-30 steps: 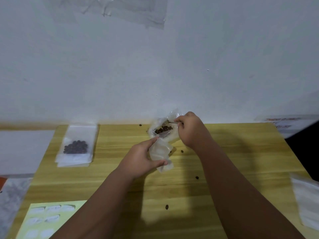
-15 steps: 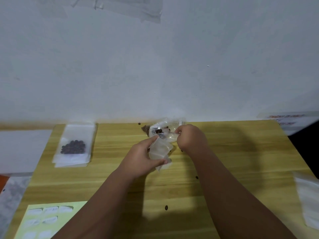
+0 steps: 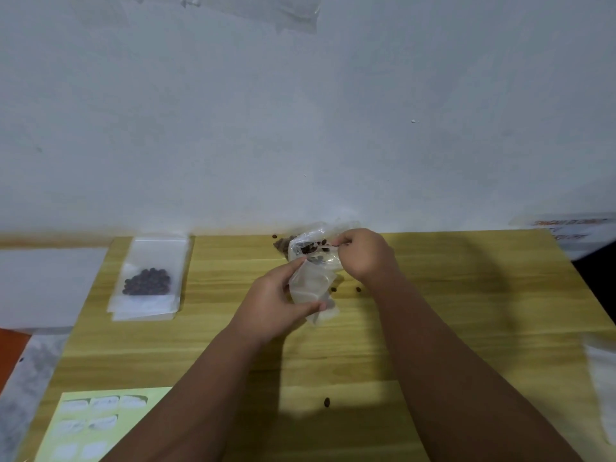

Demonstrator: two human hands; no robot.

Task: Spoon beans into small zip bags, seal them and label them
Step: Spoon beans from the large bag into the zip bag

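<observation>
We see the left hand (image 3: 275,306) near the middle of the desk (image 3: 466,315); its fingers (image 3: 311,306) and thumb are curled round a small zip bag (image 3: 311,285), gripping it by its sides with its mouth turned away from us, toward the wall; we cannot tell whether any beans lie inside it. The right hand (image 3: 366,255) is just beyond it, fingers closed in a pinch on the thin dark handle of a spoon (image 3: 334,245); the spoon's bowl is lost among crumpled plastic. That plastic is a larger clear bag of beans (image 3: 308,245), lying at the desk's far edge against the wall and touching the mouth of the small zip bag; dark beans show through it.

At the far left of the desk a filled bag (image 3: 150,278) lies flat on a small stack of empty bags (image 3: 143,311), a dark cluster of beans in its middle; it is well apart from both hands. A pale green label sheet (image 3: 100,418) lies at the near left corner, with white labels in rows. A few loose beans (image 3: 326,401) are scattered on the wood, one between the forearms and others just beside the right wrist; more clear plastic (image 3: 603,378) lies at the right edge.
</observation>
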